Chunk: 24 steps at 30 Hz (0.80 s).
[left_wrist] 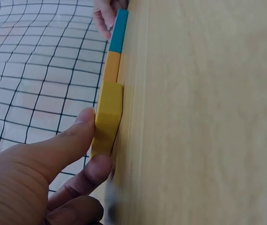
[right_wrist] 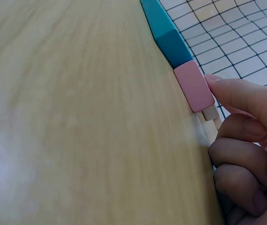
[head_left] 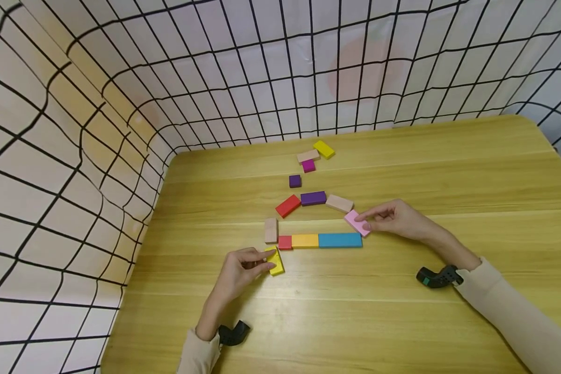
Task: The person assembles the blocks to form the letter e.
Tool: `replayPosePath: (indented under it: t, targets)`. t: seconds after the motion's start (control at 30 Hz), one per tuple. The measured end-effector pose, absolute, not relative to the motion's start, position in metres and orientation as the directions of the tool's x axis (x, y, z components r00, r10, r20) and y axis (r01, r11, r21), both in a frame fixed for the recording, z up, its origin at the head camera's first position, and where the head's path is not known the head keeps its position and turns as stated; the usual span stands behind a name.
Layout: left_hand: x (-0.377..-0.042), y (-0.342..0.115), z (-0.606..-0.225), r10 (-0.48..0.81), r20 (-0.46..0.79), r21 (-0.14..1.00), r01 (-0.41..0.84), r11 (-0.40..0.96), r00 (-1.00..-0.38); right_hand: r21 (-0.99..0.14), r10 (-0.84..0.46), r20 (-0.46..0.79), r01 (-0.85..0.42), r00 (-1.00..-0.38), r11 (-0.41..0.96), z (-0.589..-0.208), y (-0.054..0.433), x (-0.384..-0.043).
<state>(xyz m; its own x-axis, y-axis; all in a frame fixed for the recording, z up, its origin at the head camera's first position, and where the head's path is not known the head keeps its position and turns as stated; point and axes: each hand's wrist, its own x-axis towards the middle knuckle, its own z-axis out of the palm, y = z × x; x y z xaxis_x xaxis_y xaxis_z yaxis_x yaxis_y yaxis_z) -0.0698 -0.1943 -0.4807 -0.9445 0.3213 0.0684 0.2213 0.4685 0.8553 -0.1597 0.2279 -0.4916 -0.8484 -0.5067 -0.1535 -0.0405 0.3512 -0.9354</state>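
My left hand [head_left: 239, 269] pinches a yellow block [head_left: 275, 262] between thumb and fingers, just below the left end of a row on the table. That row joins a small red block [head_left: 285, 242], an orange block [head_left: 305, 241] and a long blue block [head_left: 340, 240]. At the row's right end my right hand [head_left: 397, 221] grips a pink block [head_left: 357, 223], set at a slant. In the right wrist view the pink block [right_wrist: 194, 86] meets the end of the blue block [right_wrist: 168, 42]. The left wrist view shows the yellow block [left_wrist: 108, 115] in front of the orange one.
Above the row curve a plain wooden block [head_left: 271, 230], a red block [head_left: 288, 206], a purple block [head_left: 313, 198] and another wooden block [head_left: 339, 203]. Farther back lie a purple cube [head_left: 295, 181], a magenta cube [head_left: 308, 165] and a yellow block [head_left: 324, 149]. Grid-patterned fabric [head_left: 285, 78] borders the table.
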Motion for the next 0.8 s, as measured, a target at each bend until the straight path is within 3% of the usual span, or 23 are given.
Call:
replayPosePath:
  t: [0.8]
  targets:
    - [-0.0677, -0.1928, -0.4749, 0.319, 0.033, 0.808, 0.213, 0.549, -0.947, -0.933, -0.496, -0.146, -0.047, -0.856, 0.356, -0.4887, 0.2248, -0.1579]
